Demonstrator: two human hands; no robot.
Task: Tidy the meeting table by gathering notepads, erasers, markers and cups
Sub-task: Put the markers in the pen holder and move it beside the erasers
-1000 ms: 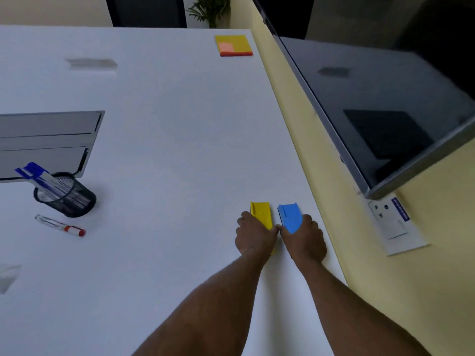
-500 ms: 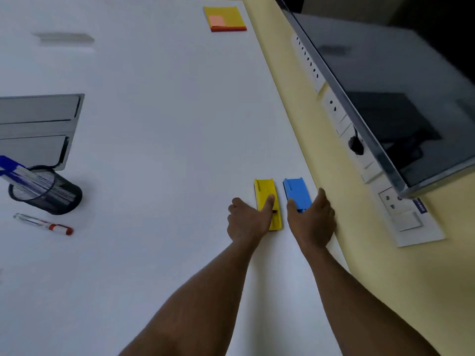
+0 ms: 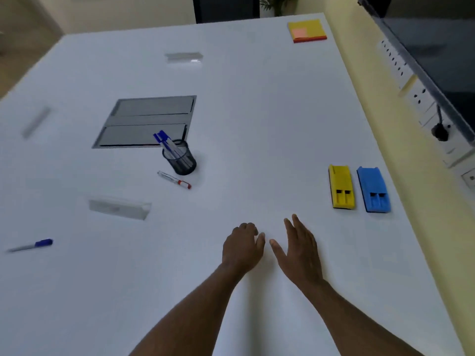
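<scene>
A yellow eraser (image 3: 341,187) and a blue eraser (image 3: 373,189) lie side by side near the table's right edge. My left hand (image 3: 243,246) and my right hand (image 3: 299,249) hover over the white table (image 3: 257,111), left of and nearer than the erasers, holding nothing. The left fingers curl loosely; the right fingers are spread. A black mesh cup (image 3: 181,159) holds blue pens. A red-capped marker (image 3: 174,179) lies beside it. A blue-capped marker (image 3: 32,245) lies at the far left. A yellow notepad stack (image 3: 307,30) sits at the far right corner.
A grey cable hatch (image 3: 147,120) is set into the table's middle. Clear plastic name stands (image 3: 119,208) (image 3: 183,57) (image 3: 36,122) stand around it. A wall with sockets (image 3: 421,98) and a dark screen (image 3: 437,39) runs along the right.
Both hands have let go of the erasers and pulled back toward me and to the left. The erasers stay side by side. The view has swung left, showing more table.
</scene>
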